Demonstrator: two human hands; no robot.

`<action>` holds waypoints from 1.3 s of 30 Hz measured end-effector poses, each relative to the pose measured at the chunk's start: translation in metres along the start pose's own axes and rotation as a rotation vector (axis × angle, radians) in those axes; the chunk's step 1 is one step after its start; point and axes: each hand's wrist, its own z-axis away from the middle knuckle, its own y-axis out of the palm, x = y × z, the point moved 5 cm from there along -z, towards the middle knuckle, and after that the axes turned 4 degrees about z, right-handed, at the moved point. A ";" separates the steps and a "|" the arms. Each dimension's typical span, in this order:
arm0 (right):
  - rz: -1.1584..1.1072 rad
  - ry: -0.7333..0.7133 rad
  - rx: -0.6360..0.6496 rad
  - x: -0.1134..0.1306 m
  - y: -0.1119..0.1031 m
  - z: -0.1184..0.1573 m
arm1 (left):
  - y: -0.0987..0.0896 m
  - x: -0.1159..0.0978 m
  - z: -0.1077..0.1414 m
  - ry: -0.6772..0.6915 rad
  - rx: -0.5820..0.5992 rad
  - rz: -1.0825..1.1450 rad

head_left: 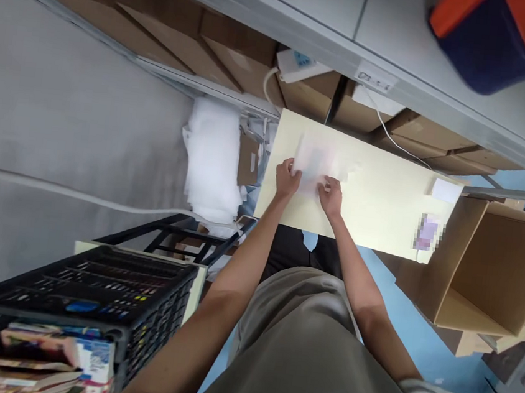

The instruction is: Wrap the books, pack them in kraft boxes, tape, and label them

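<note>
On the pale yellow tabletop (380, 190) lies a whitish, translucent wrapped item (314, 158), its details blurred. My left hand (287, 179) grips the item's lower left edge, thumb against the fingers. At its lower right edge is my right hand (331, 194), with bent fingers pressed together; what they pinch there is too small to make out. A purple object (427, 231), pixelated, rests near the table's right end, below a small white box (446, 191).
A stack of white foam sheets (214, 160) stands left of the table. At the lower left, a black crate (137, 315) holds books. An open cardboard box (493, 271) is at the right. Above runs a grey shelf (310, 14), with a white cable hanging below it.
</note>
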 end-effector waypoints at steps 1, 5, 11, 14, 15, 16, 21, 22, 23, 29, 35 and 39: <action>0.017 -0.008 0.005 0.012 0.011 -0.008 | -0.012 0.001 -0.014 0.002 -0.020 -0.035; 0.095 0.050 -0.019 0.044 0.032 -0.027 | -0.039 -0.006 -0.050 0.050 -0.013 -0.054; 0.040 0.036 -0.077 0.078 0.001 0.002 | -0.086 -0.037 -0.023 0.040 0.045 0.055; -0.015 -0.028 -0.099 0.097 -0.024 0.028 | -0.129 -0.048 0.009 0.095 -0.015 0.140; -0.032 -0.054 -0.102 0.104 -0.032 0.037 | -0.142 -0.049 0.020 0.120 -0.036 0.163; -0.048 -0.080 -0.100 0.110 -0.037 0.045 | -0.153 -0.050 0.033 0.155 -0.051 0.179; -0.121 -0.271 0.043 0.143 -0.043 0.084 | -0.185 -0.043 0.120 0.287 -0.155 0.228; -0.128 -0.321 0.094 0.150 -0.040 0.093 | -0.188 -0.038 0.144 0.303 -0.184 0.232; -0.133 -0.372 0.149 0.156 -0.034 0.103 | -0.190 -0.033 0.170 0.316 -0.215 0.235; -0.137 -0.606 0.508 0.179 0.031 0.175 | -0.209 0.034 0.355 0.198 -0.575 0.373; -0.197 -0.714 0.834 0.188 0.100 0.293 | -0.239 0.115 0.507 -0.036 -1.004 0.560; -0.165 -0.788 0.952 0.194 0.118 0.366 | -0.271 0.144 0.564 -0.049 -1.206 0.647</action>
